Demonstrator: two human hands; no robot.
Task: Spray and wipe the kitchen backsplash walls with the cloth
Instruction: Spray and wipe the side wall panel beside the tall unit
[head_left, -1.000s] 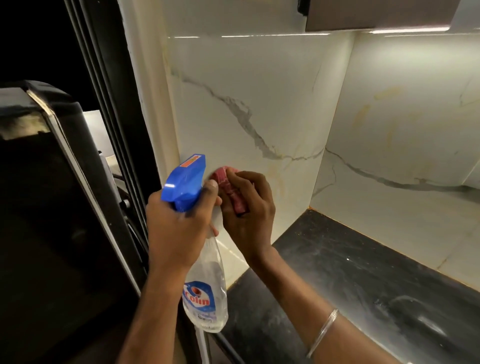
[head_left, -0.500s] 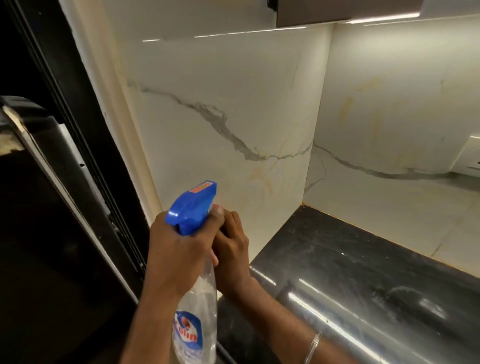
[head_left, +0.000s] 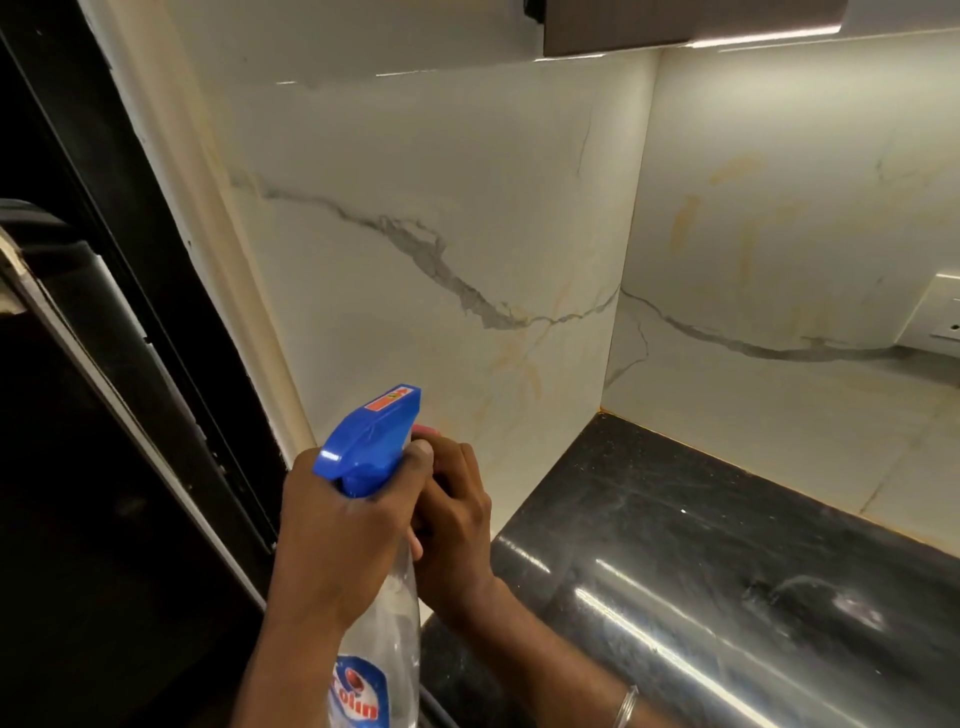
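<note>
Spray bottle (head_left: 375, 613) sits in the lower middle of the frame. Its long axis runs nearly upright, with the clear body and blue label going down to the bottom edge and the blue trigger head at the top. The nozzle points up and to the right, towards the left-hand backsplash wall (head_left: 415, 218), a pale marble panel with a grey vein. The left hand (head_left: 337, 525) is wrapped round the bottle's neck, one finger curled over the front of the trigger head.

The right hand (head_left: 454, 519) is just behind it and the two overlap in the picture. Its fingers are curled round a pink cloth (head_left: 426, 430), of which only a sliver shows above the knuckles. That hand is low on the panel, near the end of the black countertop (head_left: 701, 571); whether the cloth touches the wall I cannot tell. A thin bangle (head_left: 625, 706) circles the right wrist.

The second backsplash wall (head_left: 779, 218) fills the right side and carries a socket plate (head_left: 937, 312) at the right edge. A cabinet (head_left: 675, 26) hangs at the upper edge of the frame.
</note>
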